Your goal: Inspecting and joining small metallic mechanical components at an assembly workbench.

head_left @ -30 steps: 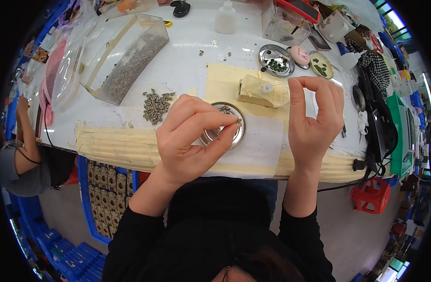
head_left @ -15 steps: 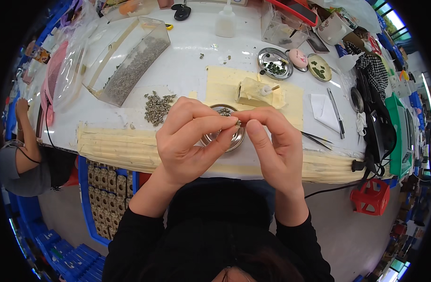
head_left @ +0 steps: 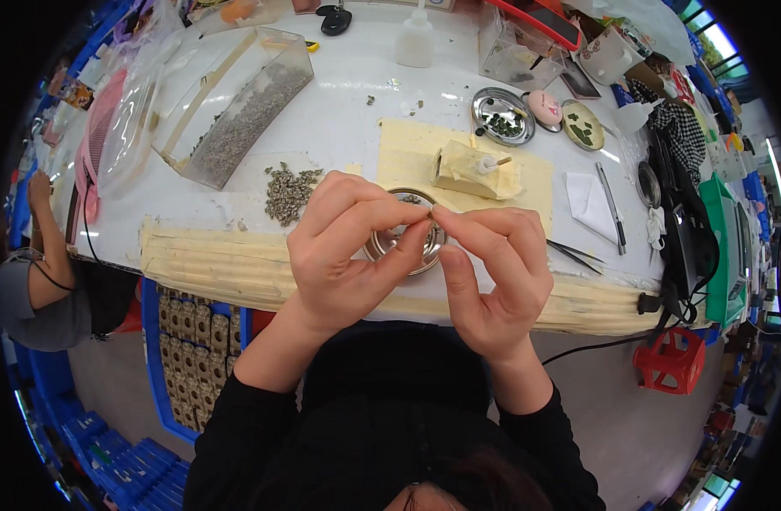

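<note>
My left hand (head_left: 343,251) pinches a tiny metal piece (head_left: 430,215) between thumb and index finger; its exact kind is too small to tell. Opposite it, my right hand (head_left: 503,285) touches the piece with its index fingertip, while its thumb stands apart from that finger. Below both hands is a round shiny metal dish (head_left: 426,261), partly hidden by the fingers, with a few small metal parts in it. A heap of small grey metal parts (head_left: 290,194) lies to the left of the dish. Tweezers (head_left: 575,255) rest right of my right hand.
Behind my hands sits a tape-covered block (head_left: 463,170) on a yellowish sheet. A clear box (head_left: 267,111) of small grey parts stands far left. Dishes of dark green pieces (head_left: 503,115), a pen (head_left: 610,204) and a white bottle (head_left: 414,43) are beyond. A person (head_left: 45,285) sits at left.
My right index fingertip has come against the piece at the left fingertips, and my right hand has shifted slightly down. The left hand keeps its pinch.
</note>
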{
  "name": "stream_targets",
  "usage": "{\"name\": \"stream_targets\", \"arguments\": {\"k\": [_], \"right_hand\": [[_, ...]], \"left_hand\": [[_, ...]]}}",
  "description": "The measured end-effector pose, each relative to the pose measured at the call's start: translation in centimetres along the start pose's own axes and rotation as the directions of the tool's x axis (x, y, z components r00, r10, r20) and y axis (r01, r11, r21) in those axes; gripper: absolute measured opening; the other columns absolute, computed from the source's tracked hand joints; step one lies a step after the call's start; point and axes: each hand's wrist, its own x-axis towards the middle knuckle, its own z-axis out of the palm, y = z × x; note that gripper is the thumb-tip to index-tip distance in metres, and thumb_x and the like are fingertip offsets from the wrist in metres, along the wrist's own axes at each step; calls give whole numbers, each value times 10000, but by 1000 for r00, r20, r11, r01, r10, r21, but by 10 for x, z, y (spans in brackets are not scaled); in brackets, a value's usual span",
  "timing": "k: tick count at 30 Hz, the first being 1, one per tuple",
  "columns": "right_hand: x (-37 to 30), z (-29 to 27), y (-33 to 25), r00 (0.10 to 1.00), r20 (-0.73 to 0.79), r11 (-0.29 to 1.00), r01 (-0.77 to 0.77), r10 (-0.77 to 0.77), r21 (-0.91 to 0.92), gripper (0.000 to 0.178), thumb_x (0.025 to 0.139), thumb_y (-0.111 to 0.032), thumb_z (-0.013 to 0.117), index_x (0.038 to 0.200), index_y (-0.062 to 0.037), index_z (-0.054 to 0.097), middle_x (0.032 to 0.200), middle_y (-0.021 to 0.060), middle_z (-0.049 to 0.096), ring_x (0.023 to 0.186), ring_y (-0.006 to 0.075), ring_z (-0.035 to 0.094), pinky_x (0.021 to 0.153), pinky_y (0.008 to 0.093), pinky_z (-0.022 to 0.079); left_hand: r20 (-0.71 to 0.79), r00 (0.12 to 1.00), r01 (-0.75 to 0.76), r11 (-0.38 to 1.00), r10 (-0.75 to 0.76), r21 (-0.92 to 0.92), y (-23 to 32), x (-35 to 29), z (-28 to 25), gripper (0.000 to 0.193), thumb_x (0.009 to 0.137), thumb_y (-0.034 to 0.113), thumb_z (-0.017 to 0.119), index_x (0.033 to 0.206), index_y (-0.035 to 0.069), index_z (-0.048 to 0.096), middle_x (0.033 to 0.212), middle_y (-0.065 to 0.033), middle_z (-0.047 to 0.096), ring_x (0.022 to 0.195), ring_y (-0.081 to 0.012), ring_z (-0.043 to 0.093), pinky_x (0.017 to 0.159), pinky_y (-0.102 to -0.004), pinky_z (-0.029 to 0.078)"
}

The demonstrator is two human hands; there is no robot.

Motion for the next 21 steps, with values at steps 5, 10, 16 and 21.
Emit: {"name": "stream_targets", "arguments": {"k": [5, 10, 16, 21], "right_hand": [[-8, 5, 5, 951, 80, 896, -309, 299, 319, 222, 880, -86, 709, 1093, -27, 726, 928, 81, 674, 825, 212, 602, 758, 307, 472], [-8, 5, -1, 815, 270, 555, -555, 513, 620, 213, 911, -88, 682, 1104, -5, 715, 954, 96, 685, 851, 207, 617, 785, 302, 479], [-5, -1, -2, 995, 45, 978, -92, 85, 189, 253, 856, -66, 720, 1107, -33, 726, 911, 82, 664, 808, 218, 590, 738, 308, 466], [-8, 4, 0, 999, 5, 998, -43, 43, 35, 275, 828, -66, 736, 1102, -46, 730, 899, 81, 655, 786, 229, 568, 715, 319, 455]], "left_hand": [[-12, 1000, -10, 1000, 10, -24, 0, 1, 0, 206, 689, -17, 808, 871, 47, 734, 774, -39, 640, 677, -167, 570, 598, -283, 422], [34, 999, -10, 1000, 11, -13, 1, -1, -1, 205, 715, -63, 776, 895, 12, 709, 796, -56, 635, 726, -182, 563, 666, -295, 423], [22, 1000, 7, 1000, -7, 26, 0, 0, 0, 192, 707, -30, 792, 874, 34, 722, 786, -51, 639, 687, -180, 559, 608, -286, 424], [30, 999, 38, 999, -38, 0, 2, -2, -1, 196, 713, -64, 774, 882, 10, 708, 788, -61, 637, 726, -181, 567, 662, -296, 432]]}}
